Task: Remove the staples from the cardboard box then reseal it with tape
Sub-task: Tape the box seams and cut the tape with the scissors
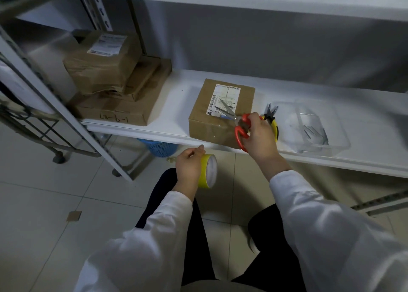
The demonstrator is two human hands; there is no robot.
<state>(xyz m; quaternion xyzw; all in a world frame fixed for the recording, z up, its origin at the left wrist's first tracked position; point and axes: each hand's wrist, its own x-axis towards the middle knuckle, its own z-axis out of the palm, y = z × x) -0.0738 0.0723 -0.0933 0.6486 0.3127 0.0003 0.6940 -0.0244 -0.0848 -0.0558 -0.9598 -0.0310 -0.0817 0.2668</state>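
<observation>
**Cardboard box on the shelf, scissors over its top**

Count: 1 task box, 3 other parcels, 1 pair of scissors, 1 pair of pliers, 1 tape roll, 1 clear tray.

The box sits at the front edge of the white shelf, with its printed label facing up. The right hand has its fingers curled through the red handles of the scissors. The blades are parted and lie across the label's lower corner. The left hand hangs below the shelf edge, fingers wrapped round the yellow tape roll.

Yellow-handled pliers lie just right of the box, partly hidden by the right hand. Further right is the clear plastic tray, holding a few thin grey pieces too blurred to identify.

The three stacked brown parcels stand on the shelf's left end, well apart from the box. A blue basket sits on the floor under the shelf. A cardboard scrap lies on the floor tiles.
</observation>
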